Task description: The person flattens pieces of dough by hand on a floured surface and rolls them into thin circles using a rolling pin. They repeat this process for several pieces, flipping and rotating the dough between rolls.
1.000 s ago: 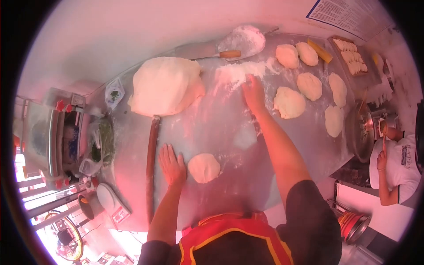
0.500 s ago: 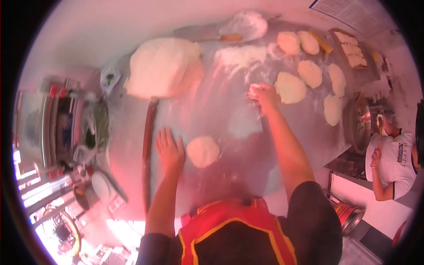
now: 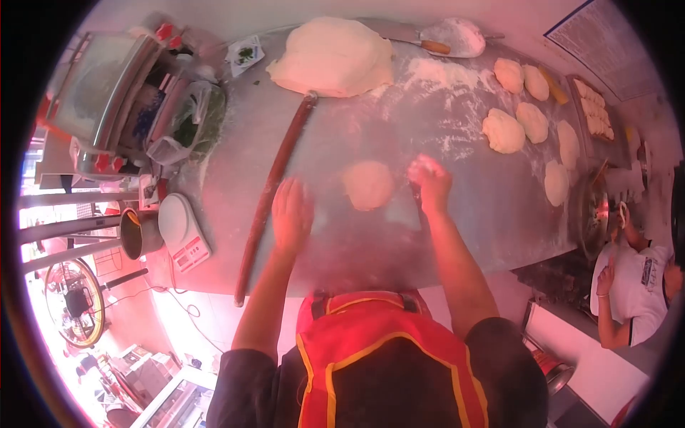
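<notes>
A flat round piece of dough (image 3: pixel 369 185) lies on the metal table (image 3: pixel 357 257) between my hands. To its left, my left hand (image 3: pixel 291 214) rests with its fingers stretched out, beside a long wooden rolling pin (image 3: pixel 275 182). On the right, my right hand (image 3: pixel 430 184) is curled with floury fingertips; whatever it may hold is too small to make out. A large mound of dough (image 3: pixel 334 58) sits at the back, touching the pin's far end. Loose flour (image 3: pixel 446 75) is spread toward the back right.
Several flattened dough pieces (image 3: pixel 504 131) lie at the right, near a tray of shaped dough (image 3: pixel 594 110). A flour scoop (image 3: pixel 453 39) is at the back. At the left are a scale (image 3: pixel 183 232) and a bag of greens (image 3: pixel 187 127). A co-worker (image 3: pixel 631 285) stands at the far right.
The view has shifted. My right hand has come from the flattened pieces and the flour to just right of the round dough. My left hand remains left of that dough.
</notes>
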Demonstrator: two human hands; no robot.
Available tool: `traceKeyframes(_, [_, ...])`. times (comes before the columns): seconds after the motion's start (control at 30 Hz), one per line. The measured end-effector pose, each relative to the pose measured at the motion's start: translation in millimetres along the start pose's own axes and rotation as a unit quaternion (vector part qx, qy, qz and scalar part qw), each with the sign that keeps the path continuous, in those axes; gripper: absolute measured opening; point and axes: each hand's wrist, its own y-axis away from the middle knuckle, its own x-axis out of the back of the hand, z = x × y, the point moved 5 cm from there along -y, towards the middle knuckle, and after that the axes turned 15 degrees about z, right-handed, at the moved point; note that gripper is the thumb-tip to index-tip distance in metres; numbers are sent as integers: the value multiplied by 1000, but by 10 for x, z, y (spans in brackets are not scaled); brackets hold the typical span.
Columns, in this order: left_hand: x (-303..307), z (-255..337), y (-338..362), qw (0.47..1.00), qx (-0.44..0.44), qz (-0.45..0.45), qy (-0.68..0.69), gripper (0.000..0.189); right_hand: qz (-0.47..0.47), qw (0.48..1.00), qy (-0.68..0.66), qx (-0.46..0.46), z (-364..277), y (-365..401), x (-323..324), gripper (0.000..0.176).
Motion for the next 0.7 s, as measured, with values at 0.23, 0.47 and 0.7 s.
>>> traceKeyframes(0.23, [596,57,490,997,72,-5,27,40,-74,895,292,328,-172,389,-256,46])
traceKeyframes(0.47, [538,95,635,996,89,-27,5,37,-299,682,406,530,-190,799,-909,65])
traceKeyframes(0.7, [900,-329,604,982,145,-20,-122,62,-2,845,463,267,282,658,-166,78])
